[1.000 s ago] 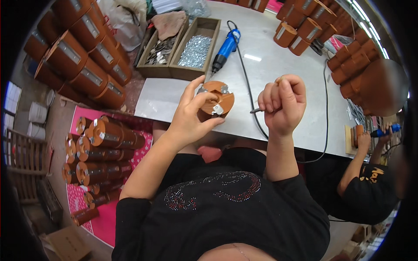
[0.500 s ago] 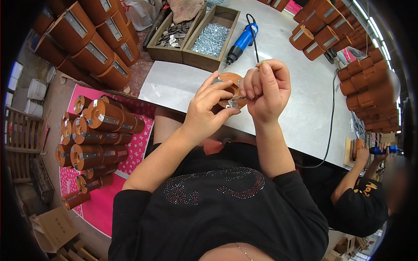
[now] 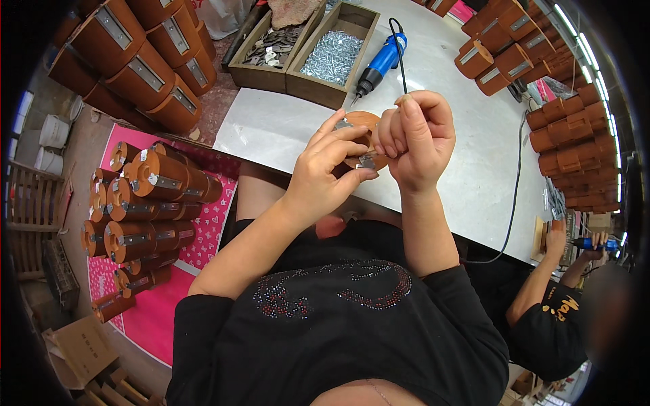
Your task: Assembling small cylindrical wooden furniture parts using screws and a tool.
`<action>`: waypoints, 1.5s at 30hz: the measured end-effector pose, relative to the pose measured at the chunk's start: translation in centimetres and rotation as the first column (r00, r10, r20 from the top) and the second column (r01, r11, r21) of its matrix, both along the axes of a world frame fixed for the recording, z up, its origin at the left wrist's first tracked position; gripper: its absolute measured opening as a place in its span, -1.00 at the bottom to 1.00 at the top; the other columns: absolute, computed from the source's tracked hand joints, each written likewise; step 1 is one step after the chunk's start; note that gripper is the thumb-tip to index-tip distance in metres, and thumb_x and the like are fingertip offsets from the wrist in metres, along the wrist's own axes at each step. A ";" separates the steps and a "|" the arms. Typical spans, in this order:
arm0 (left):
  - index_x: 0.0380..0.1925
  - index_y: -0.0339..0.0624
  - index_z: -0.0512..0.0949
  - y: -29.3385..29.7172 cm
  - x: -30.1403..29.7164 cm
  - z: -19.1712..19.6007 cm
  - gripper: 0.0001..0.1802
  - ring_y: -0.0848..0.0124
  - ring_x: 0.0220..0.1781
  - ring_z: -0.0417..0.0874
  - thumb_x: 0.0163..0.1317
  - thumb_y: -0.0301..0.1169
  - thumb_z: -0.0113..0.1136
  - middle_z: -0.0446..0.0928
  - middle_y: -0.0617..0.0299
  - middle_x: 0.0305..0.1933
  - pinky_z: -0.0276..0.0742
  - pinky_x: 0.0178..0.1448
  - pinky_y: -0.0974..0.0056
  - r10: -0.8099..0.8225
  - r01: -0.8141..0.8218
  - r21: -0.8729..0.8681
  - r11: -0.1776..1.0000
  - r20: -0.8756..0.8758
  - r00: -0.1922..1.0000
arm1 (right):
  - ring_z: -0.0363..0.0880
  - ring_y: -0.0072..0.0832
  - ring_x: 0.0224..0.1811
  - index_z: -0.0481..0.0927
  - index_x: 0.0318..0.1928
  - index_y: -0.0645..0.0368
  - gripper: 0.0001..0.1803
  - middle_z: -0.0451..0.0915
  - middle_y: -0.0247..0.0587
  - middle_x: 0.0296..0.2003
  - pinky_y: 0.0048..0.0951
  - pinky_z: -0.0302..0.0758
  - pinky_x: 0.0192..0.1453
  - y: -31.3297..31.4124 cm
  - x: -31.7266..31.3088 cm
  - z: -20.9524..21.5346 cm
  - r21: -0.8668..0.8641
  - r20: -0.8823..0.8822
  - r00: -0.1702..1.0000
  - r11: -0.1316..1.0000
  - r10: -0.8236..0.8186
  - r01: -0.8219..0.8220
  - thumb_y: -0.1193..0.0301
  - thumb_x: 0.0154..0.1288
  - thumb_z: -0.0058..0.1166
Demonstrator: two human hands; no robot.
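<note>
A brown round wood-like cylinder (image 3: pixel 362 118) with a hole in its end stands at the near edge of the table. My left hand (image 3: pixel 318 166) curls its fingers over its left side and grips it. Small metal plates lie on its end face; one metal plate (image 3: pixel 366 162) is by my left thumb, another by my left fingertips. Over the right side of the cylinder, my right hand (image 3: pixel 421 139) is closed in a pinch, and whatever its fingers hold is hidden. Beyond the cylinder lies a blue electric screwdriver (image 3: pixel 383 63), its tip pointing toward it.
A wooden box of screws (image 3: pixel 332 57) and another of metal plates (image 3: pixel 273 49) stand at the far left. Brown cylinders (image 3: pixel 145 237) are stacked on pink cloth at left, more (image 3: pixel 497 64) at far right. A black cord (image 3: pixel 518 176) crosses the table. A co-worker (image 3: pixel 558 325) sits at right.
The view has shifted slightly. My hands keep nearly the same pose on the cylinder. At the right, the co-worker's near arm has shifted toward the table.
</note>
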State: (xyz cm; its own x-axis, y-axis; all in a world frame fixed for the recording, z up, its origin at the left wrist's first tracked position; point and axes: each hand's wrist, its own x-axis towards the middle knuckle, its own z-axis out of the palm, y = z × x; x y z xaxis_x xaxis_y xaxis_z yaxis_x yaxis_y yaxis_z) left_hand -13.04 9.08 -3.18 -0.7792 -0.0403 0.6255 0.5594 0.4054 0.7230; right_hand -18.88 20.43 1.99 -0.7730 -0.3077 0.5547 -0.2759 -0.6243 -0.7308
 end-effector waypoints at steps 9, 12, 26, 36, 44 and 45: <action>-0.47 -0.28 0.52 0.0 0.3 0.4 -0.72 0.05 0.06 0.40 -0.31 -0.54 0.31 0.50 0.05 -0.21 0.19 0.22 0.06 0.019 -0.019 0.019 1.000 0.002 1.000 | 0.21 -0.76 -0.69 0.35 -0.23 0.29 -0.85 0.32 -0.41 -0.64 -0.74 0.17 -0.63 0.9 -1.4 1.6 0.320 -0.075 0.935 0.897 0.347 -0.307 0.48 0.30 -0.27; -0.47 -0.29 0.52 0.2 0.3 0.3 -0.71 0.05 0.04 0.41 -0.31 -0.53 0.31 0.50 0.05 -0.21 0.19 0.21 0.06 0.039 -0.039 0.029 0.999 0.009 0.999 | 0.25 -0.77 -0.63 0.35 -0.18 0.28 -0.82 0.33 -0.43 -0.60 -0.76 0.20 -0.59 1.3 -1.4 2.4 0.483 -0.117 0.943 0.848 0.311 -0.219 0.44 0.31 -0.28; -0.48 -0.30 0.50 0.1 0.1 0.1 -0.71 0.06 -0.02 0.44 -0.33 -0.55 0.32 0.50 0.05 -0.27 0.19 0.22 0.03 0.015 -0.016 0.049 0.999 0.013 1.000 | 0.30 -0.76 -0.66 0.33 -0.30 0.27 -0.88 0.38 -0.38 -0.60 -0.76 0.21 -0.61 0.8 -0.7 1.6 0.287 -0.052 0.964 0.929 0.260 -0.235 0.49 0.20 -0.06; -0.48 -0.32 0.49 0.1 0.0 0.5 -0.71 0.13 -0.14 0.50 -0.30 -0.52 0.33 0.51 0.04 -0.28 0.18 0.22 0.01 0.034 -0.033 0.011 0.999 -0.037 0.999 | 0.32 -0.81 -0.62 0.44 -0.40 0.26 -0.86 0.42 -0.45 -0.67 -0.78 0.21 -0.55 -1.6 1.1 2.3 0.482 0.058 0.982 0.867 -0.178 0.128 0.47 0.08 0.10; -0.50 -0.33 0.50 0.0 0.1 1.0 -0.72 0.17 -0.20 0.52 -0.32 -0.53 0.32 0.51 0.04 -0.33 0.19 0.21 0.01 0.025 -0.024 0.021 1.000 -0.050 0.998 | 0.21 -0.84 -0.69 0.40 -0.45 0.26 -0.87 0.35 -0.49 -0.70 -0.76 0.13 -0.62 -1.8 0.5 0.6 0.245 0.079 0.987 0.962 -0.141 0.118 0.47 0.18 -0.01; -0.50 -0.33 0.50 0.0 0.1 1.0 -0.72 0.17 -0.20 0.52 -0.32 -0.53 0.32 0.51 0.04 -0.33 0.19 0.21 0.01 0.024 -0.023 0.020 1.000 -0.048 0.999 | 0.19 -0.84 -0.70 0.39 -0.45 0.27 -0.88 0.33 -0.49 -0.71 -0.76 0.11 -0.63 -1.7 0.5 0.5 0.204 0.096 0.991 0.976 -0.097 0.076 0.48 0.19 -0.03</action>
State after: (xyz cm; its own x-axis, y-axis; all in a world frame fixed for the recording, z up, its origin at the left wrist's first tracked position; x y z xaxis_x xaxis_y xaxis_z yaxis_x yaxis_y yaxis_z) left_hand -12.98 9.11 -2.19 -0.7467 -0.0703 0.6614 0.5846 0.4050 0.7030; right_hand -18.42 18.76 2.51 -0.8520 -0.3335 0.4036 -0.2381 -0.4397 -0.8660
